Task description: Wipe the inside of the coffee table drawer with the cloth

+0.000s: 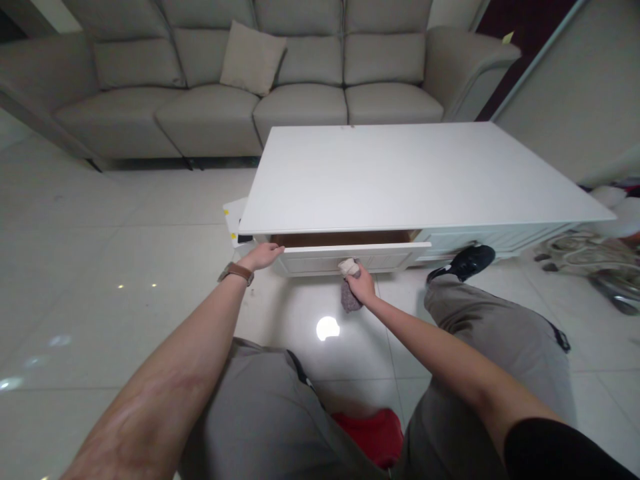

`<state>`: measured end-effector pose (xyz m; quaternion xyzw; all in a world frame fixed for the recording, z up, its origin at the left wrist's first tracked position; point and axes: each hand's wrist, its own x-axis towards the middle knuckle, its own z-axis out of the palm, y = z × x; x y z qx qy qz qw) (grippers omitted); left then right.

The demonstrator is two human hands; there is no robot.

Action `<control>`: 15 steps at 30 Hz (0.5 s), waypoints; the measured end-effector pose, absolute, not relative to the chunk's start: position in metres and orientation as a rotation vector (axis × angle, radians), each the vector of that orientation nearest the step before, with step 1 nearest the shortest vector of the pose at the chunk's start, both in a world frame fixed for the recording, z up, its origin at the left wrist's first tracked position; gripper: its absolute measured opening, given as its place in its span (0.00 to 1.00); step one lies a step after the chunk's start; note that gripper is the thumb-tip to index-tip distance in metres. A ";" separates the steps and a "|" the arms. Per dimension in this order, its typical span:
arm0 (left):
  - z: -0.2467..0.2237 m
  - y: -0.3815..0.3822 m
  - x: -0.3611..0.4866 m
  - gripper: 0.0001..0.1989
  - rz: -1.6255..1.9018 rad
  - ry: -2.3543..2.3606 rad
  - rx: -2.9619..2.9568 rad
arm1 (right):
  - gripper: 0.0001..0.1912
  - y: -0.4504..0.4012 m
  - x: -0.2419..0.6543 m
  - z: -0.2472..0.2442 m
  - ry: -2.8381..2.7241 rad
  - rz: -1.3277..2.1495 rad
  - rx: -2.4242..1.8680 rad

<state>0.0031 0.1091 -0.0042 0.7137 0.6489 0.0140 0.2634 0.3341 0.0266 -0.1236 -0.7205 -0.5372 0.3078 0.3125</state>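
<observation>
In the head view, the left hand point(265, 255) curls its grip over the top left corner of a drawer point(310, 263), partly out from the white bench point(410, 173). The right hand's point(362, 284) grip holds a bunched cloth point(351, 298) at the drawer's front.

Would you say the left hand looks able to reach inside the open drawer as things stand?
Probably yes: the left hand rests at the corner of the drawer, and the opening looks unblocked, though narrow.
</observation>
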 end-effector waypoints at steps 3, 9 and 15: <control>-0.005 0.109 0.003 0.29 0.036 1.751 1.934 | 0.21 0.030 0.333 -0.130 -1.293 0.895 -1.860; -0.005 0.109 0.002 0.29 0.057 1.749 1.931 | 0.20 0.034 0.329 -0.136 -0.857 1.147 -1.747; -0.005 0.109 0.003 0.27 0.062 1.760 1.914 | 0.19 0.033 0.323 -0.142 -0.594 1.321 -1.613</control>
